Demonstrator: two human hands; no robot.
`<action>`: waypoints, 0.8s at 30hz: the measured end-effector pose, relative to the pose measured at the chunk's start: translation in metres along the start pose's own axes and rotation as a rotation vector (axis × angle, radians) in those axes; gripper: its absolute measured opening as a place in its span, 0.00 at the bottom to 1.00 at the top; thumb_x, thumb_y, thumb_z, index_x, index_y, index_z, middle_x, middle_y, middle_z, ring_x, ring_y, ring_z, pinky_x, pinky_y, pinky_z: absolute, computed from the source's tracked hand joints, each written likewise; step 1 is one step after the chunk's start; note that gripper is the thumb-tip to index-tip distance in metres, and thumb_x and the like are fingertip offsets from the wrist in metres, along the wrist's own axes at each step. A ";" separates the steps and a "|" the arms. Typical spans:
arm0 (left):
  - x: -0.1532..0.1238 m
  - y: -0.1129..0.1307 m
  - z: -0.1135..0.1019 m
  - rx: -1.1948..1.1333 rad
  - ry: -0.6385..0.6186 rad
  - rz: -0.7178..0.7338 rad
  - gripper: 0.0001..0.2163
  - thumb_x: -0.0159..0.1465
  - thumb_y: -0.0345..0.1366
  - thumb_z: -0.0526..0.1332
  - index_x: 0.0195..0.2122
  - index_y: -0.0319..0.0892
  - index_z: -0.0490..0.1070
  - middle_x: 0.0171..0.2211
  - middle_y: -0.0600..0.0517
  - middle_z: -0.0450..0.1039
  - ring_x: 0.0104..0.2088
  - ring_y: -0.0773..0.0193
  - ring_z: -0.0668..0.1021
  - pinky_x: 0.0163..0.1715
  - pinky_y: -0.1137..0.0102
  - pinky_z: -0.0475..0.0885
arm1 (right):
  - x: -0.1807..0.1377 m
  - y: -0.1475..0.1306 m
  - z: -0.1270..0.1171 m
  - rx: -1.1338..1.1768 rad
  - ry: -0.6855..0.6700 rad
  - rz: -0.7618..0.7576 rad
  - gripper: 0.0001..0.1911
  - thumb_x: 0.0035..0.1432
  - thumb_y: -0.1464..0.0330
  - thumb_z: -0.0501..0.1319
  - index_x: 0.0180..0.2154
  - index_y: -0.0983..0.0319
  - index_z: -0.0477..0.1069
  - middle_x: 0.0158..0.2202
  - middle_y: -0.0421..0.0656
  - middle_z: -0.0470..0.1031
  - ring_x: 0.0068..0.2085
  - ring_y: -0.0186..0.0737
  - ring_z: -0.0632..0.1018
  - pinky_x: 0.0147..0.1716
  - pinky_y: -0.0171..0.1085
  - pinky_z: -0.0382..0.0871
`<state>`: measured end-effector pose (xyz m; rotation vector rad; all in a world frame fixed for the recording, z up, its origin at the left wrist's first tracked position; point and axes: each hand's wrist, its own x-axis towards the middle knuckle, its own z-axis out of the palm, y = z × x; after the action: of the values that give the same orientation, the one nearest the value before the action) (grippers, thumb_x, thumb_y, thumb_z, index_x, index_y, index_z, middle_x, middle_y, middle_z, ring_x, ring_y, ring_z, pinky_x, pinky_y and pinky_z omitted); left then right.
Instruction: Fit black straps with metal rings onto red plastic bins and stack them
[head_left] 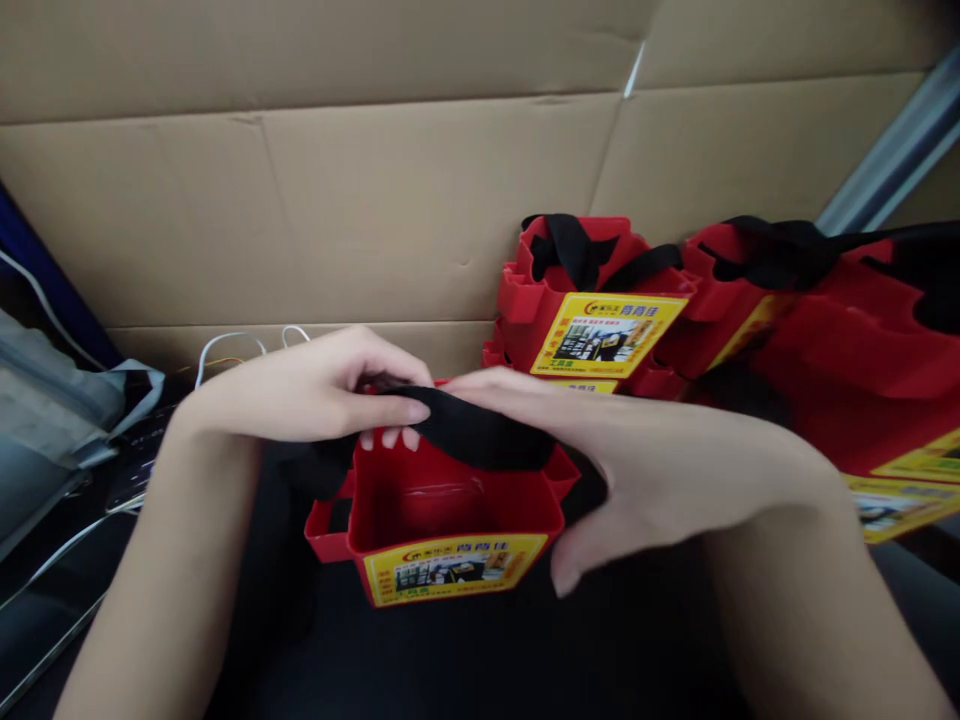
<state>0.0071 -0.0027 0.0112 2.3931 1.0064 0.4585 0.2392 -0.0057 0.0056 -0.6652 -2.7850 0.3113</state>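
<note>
A small red plastic tool box (450,510) with a yellow printed label (457,570) is in front of me, its open top tilted toward me. A wide black strap (487,430) runs across its back rim. My left hand (352,390) is closed on this strap, thumb on top and fingertips showing below it inside the box. My right hand (637,460) spans the box's right side, with fingers stretched along the strap at the back. Its thumb is spread apart near the front right corner; the fingertips are partly hidden.
Several more red boxes (517,330) with black straps and yellow labels stand stacked at the right. A cardboard wall (375,210) closes off the back. White cables (82,545) and a grey bag (60,400) lie at the left. A metal post (892,150) slants at the upper right.
</note>
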 end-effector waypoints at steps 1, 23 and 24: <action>0.001 0.001 -0.001 -0.018 -0.025 -0.007 0.12 0.61 0.41 0.56 0.30 0.40 0.73 0.22 0.54 0.73 0.25 0.69 0.74 0.27 0.76 0.68 | 0.001 -0.006 0.002 0.015 0.036 0.012 0.36 0.45 0.58 0.67 0.56 0.55 0.60 0.50 0.42 0.69 0.47 0.42 0.72 0.42 0.34 0.67; 0.004 0.012 0.005 0.331 0.145 0.168 0.05 0.59 0.35 0.59 0.34 0.42 0.74 0.29 0.57 0.76 0.27 0.72 0.73 0.28 0.78 0.65 | 0.018 -0.013 0.016 0.094 0.128 0.304 0.10 0.57 0.63 0.56 0.32 0.61 0.72 0.23 0.37 0.72 0.23 0.30 0.71 0.23 0.30 0.62; -0.001 0.009 -0.001 0.304 0.103 0.146 0.06 0.58 0.37 0.60 0.34 0.42 0.74 0.28 0.58 0.75 0.26 0.73 0.73 0.27 0.79 0.65 | 0.014 -0.011 0.012 0.092 0.087 0.313 0.12 0.58 0.63 0.55 0.29 0.61 0.72 0.20 0.36 0.71 0.22 0.29 0.69 0.21 0.29 0.60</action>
<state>0.0111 -0.0083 0.0166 2.7525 1.0112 0.5167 0.2192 -0.0104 0.0003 -1.0656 -2.5627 0.4552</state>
